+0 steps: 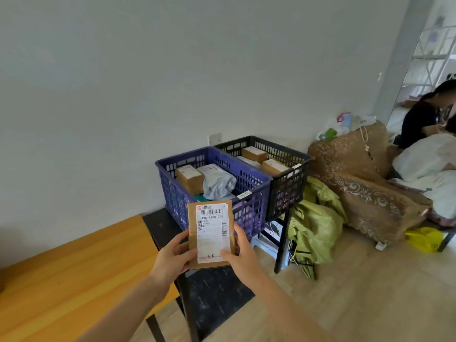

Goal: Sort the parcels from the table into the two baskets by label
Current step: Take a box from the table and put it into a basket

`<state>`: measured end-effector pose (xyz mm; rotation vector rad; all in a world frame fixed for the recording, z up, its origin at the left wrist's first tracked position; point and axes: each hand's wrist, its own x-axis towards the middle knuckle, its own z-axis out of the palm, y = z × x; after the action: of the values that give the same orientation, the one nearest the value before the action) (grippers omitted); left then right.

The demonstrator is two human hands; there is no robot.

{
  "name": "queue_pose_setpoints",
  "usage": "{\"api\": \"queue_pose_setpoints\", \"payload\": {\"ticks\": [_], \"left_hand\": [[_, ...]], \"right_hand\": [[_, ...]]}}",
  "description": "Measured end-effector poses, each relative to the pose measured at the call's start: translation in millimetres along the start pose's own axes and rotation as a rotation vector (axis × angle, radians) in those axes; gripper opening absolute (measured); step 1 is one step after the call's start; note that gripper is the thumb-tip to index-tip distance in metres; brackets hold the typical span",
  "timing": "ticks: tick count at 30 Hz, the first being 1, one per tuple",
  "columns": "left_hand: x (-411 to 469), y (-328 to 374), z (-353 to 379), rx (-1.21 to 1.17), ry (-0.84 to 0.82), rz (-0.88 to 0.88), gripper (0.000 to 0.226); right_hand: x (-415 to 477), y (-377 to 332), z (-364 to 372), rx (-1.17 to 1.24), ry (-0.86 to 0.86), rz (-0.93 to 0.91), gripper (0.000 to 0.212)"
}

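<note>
Parcel [193,233]: brown, flat, held upright before blue basket [172,193], label [212,228] facing you. Your left hand [172,260] and right hand [240,255] each grip lower side. Slide thumbs off label, read it, then choose blue or black basket [288,183].

A home living room: patterned sofa [365,178], wooden table [74,267], bedding [424,159].
</note>
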<state>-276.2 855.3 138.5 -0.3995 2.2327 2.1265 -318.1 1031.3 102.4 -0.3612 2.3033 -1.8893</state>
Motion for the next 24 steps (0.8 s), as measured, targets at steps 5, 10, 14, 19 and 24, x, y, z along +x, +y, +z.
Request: {"api": "queue_pose_setpoints", "payload": {"ticks": [5, 10, 14, 19, 24], "left_hand": [[23, 20, 35, 0.031, -0.017, 0.017, 0.054], [65, 31, 68, 0.034, -0.052, 0.022, 0.054], [103, 34, 97, -0.008, -0.084, 0.015, 0.049], [161, 44, 135, -0.051, -0.13, 0.048, 0.044], [215, 61, 178, -0.077, -0.147, 0.1, 0.044]], "right_hand": [[14, 3, -37, 0.053, 0.038, -0.029, 0.072], [42, 10, -73, 0.057, 0.083, -0.018, 0.073], [73, 17, -103, 0.054, 0.136, 0.011, 0.076], [119, 17, -149, 0.001, 0.186, 0.015, 0.075], [171, 13, -195, -0.003, 0.215, 0.009, 0.074]]}}
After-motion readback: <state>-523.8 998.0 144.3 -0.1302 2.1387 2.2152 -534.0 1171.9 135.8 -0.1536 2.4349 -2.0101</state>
